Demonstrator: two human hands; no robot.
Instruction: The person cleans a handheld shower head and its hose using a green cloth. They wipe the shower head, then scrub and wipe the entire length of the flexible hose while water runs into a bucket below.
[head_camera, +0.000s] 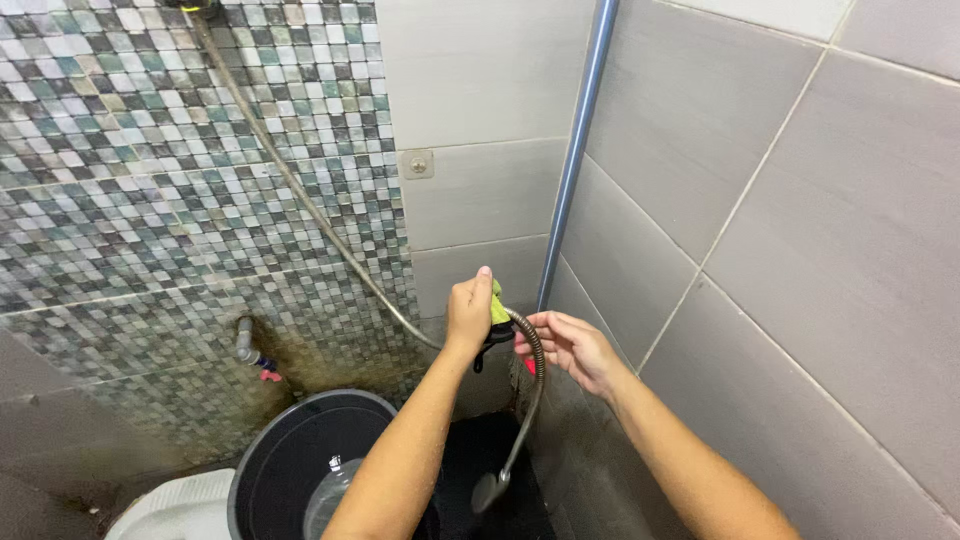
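Desk: Hands first. What have they got?

Caption: Left hand (470, 312) is closed around a green scrub pad (497, 303), pressing it to the top of the bend in a flexible metal hose (538, 372). Right hand (572, 346) is loose and open-fingered, its fingertips just at the hose beside the pad.

Desk: So which step is this?

Caption: By my reading, the pad is being worked along the hose while the other hand steadies it. Any further rubbing would call for a firmer hold by the right hand, since the hose hangs free and can swing.

Desk: And around them?

Caption: The hose arcs down to a spray head (488, 490) over a black bucket (262, 450), which holds a clear plastic bottle (330, 488). A grey-blue pipe (575, 160) runs up the corner behind the hands, and a small wall tap (247, 345) juts from the mosaic tiles (150, 180).

Desk: Anything unclear?

Caption: The dark fitting under the left palm is hidden. A red object behind the hose is barely visible. The white fixture (170, 510) (bottom left) is cut off, and so is the hose's upper end.
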